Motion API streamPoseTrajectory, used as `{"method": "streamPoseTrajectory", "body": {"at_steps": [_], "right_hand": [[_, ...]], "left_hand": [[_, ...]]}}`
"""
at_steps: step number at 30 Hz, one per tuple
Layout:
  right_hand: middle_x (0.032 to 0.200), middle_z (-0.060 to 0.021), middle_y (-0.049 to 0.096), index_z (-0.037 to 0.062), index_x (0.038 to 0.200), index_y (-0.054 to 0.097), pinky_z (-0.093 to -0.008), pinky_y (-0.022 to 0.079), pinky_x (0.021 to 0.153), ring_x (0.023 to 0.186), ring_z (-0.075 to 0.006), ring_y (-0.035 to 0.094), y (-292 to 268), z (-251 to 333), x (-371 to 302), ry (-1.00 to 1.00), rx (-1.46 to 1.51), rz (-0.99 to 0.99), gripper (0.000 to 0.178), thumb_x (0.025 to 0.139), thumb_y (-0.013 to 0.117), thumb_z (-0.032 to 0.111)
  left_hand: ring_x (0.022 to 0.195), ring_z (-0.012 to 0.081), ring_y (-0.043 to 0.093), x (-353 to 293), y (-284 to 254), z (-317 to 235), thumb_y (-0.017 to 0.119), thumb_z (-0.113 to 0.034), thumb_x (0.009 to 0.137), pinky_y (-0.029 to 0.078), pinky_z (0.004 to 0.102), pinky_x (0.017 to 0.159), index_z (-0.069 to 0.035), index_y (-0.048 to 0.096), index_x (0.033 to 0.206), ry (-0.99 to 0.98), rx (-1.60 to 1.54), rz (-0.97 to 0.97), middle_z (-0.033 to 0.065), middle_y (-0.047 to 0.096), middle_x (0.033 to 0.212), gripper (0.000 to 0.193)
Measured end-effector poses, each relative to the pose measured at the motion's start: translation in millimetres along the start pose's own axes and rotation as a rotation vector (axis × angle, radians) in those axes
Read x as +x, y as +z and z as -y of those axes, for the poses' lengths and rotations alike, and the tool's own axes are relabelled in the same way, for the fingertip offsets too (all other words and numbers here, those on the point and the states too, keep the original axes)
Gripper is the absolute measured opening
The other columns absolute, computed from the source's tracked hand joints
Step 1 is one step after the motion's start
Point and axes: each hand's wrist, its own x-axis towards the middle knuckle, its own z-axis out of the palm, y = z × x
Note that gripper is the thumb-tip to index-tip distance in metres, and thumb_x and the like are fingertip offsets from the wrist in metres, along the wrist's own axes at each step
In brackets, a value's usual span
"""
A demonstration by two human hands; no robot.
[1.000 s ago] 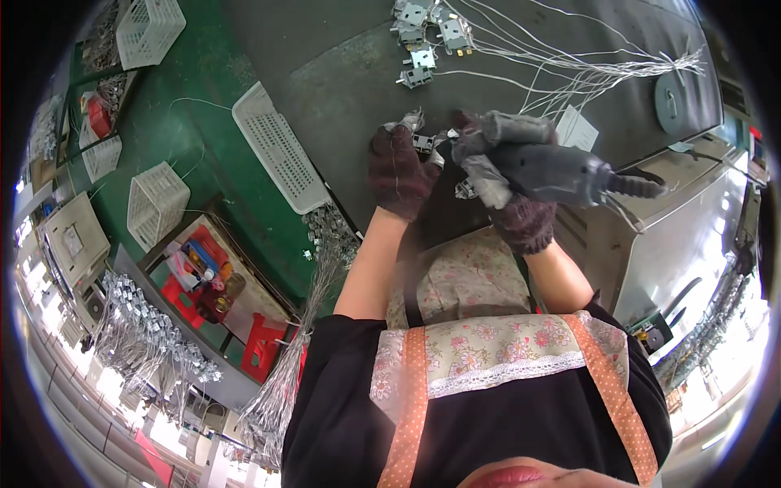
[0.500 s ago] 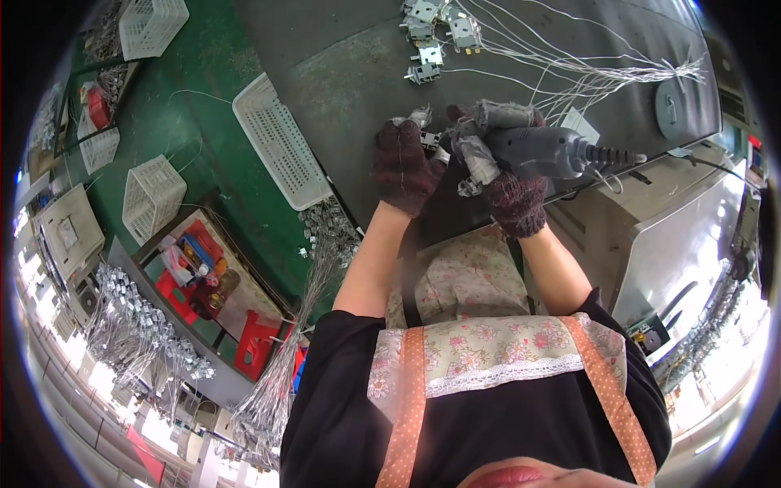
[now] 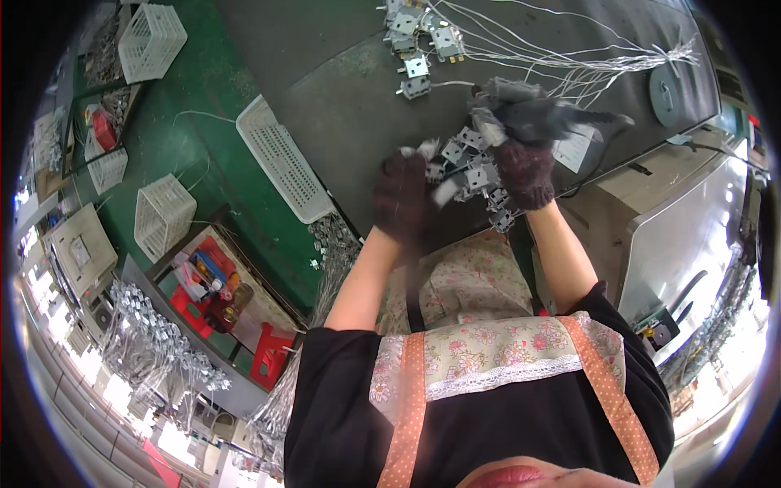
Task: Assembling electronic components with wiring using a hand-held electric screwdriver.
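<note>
My left hand (image 3: 399, 195), in a dark maroon glove with taped fingertips, is closed around a small boxy metal switch part (image 3: 436, 172); motion blurs the fingers. A dark grey corded electric screwdriver (image 3: 538, 120) is gripped by my gloved right hand (image 3: 526, 172), lying nearly level with its cord end to the right. Grey tape wraps the glove's fingers. Between the two hands, several loose metal switch parts (image 3: 478, 176) lie near the table's front edge. Farther back, another group of such parts (image 3: 416, 41) trails thin white wires (image 3: 561, 69) to the right.
The dark table (image 3: 325, 98) carries a round grey disc (image 3: 665, 98) and a paper slip (image 3: 573, 149) at the right. Beyond its left edge are a white basket (image 3: 281, 159) and hanging wired parts (image 3: 333, 244). A metal cabinet (image 3: 683, 220) stands at the right.
My right hand has moved up and away with the screwdriver, uncovering the loose parts. My left hand has shifted slightly toward me, still holding a part.
</note>
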Motion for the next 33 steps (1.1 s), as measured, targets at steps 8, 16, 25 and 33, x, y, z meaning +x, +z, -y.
{"method": "streamPoseTrajectory", "body": {"at_steps": [8,16,25,33], "right_hand": [[0.09,-0.0062,0.066,0.0036,0.104,0.062,-0.0292,0.052,0.071,0.08,-0.0147,0.063,-5.9,-9.6,-20.4,0.265,0.139,-0.001,0.028,0.079,0.075,0.008],[0.098,-0.0091,0.065,0.0045,0.114,0.056,-0.0305,0.054,0.081,0.088,-0.0179,0.065,-15.8,-13.2,-26.6,0.297,0.304,-0.032,0.032,0.084,0.069,0.007],[0.111,-0.0111,0.06,0.0066,0.123,0.047,-0.0369,0.047,0.098,0.11,-0.0187,0.057,1.5,12.9,-15.3,0.195,0.295,0.045,0.044,0.086,0.068,0.015],[0.104,-0.0041,0.065,0.0064,0.113,0.056,-0.0344,0.043,0.099,0.1,-0.0167,0.062,4.2,16.9,-21.6,0.279,0.273,0.02,0.041,0.079,0.075,0.02]], "left_hand": [[0.107,0.0334,0.057,46.4,-10.5,22.1,0.073,-0.031,0.079,0.045,0.0458,0.093,-0.004,0.047,0.133,-0.114,0.115,-0.329,0.0162,0.06,0.112,0.065],[0.093,0.0347,0.058,72.3,12.4,38.2,0.076,-0.03,0.075,0.047,0.0461,0.081,-0.01,0.063,0.111,-0.031,0.157,-0.171,0.0138,0.062,0.102,0.043],[0.095,0.0333,0.056,27.4,26.4,26.2,0.073,-0.028,0.074,0.045,0.0461,0.085,-0.011,0.059,0.11,-0.047,0.259,-0.079,0.0123,0.059,0.102,0.043],[0.097,0.0314,0.057,28.2,25.2,23.6,0.072,-0.034,0.076,0.045,0.0437,0.086,-0.011,0.06,0.109,-0.094,0.335,-0.041,0.0142,0.06,0.105,0.042]]}}
